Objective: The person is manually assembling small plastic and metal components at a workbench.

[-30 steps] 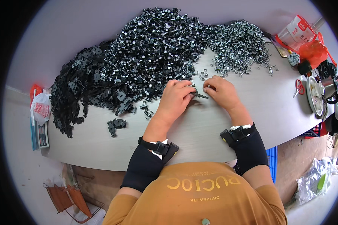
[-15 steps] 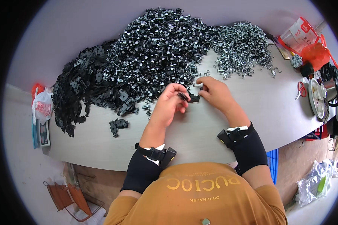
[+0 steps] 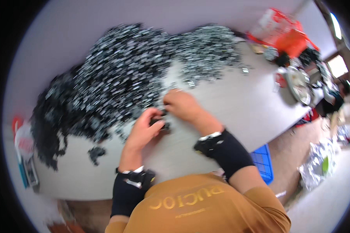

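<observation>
- The table (image 3: 229, 105) carries the pile (image 3: 120, 66).
- Right hand (image 3: 179, 103), fingers bent: its grasp I cannot tell.
- Left hand (image 3: 140, 130) pinches the black part (image 3: 154, 121).
- This black part, near the pile, should be held steady, I think.

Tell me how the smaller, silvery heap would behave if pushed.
The silvery heap would probably slump and spread, since it looks like many loose pieces. Its metallic glints suggest rigid, fairly slick bits, perhaps heavy together.
</observation>
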`<state>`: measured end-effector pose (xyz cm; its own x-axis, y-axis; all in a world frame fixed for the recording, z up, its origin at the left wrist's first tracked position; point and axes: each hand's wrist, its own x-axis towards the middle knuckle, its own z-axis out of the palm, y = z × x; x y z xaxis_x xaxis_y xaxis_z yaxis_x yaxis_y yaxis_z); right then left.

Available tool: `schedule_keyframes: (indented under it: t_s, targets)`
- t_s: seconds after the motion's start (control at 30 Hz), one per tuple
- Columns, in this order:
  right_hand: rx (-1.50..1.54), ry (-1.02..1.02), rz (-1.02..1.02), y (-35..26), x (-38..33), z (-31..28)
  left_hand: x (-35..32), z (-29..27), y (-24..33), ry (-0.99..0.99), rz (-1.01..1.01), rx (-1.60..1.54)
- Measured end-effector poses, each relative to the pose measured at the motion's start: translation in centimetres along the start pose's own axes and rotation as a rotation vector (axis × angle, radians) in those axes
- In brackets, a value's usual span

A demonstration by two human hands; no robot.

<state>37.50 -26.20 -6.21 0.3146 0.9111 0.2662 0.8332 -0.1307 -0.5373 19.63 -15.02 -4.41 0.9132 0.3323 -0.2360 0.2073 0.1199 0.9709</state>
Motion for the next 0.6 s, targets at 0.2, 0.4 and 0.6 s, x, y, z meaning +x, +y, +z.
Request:
schedule_keyframes:
  t_s: [0.2, 0.4, 0.6]
  targets:
    - [0.074, 0.014, 0.048, -0.4, -0.3, -0.7, -0.5, -0.4, 0.4, -0.009, -0.032, 0.099]
    - [-0.009, -0.127, 0.217, 0.3, -2.2, -3.4, 0.2, 0.6, 0.6, 0.057, -0.132, -0.004]
    - [-0.054, -0.139, 0.211, 1.0, -2.5, -3.3, 0.8, 0.9, 0.2, 0.075, -0.114, -0.045]
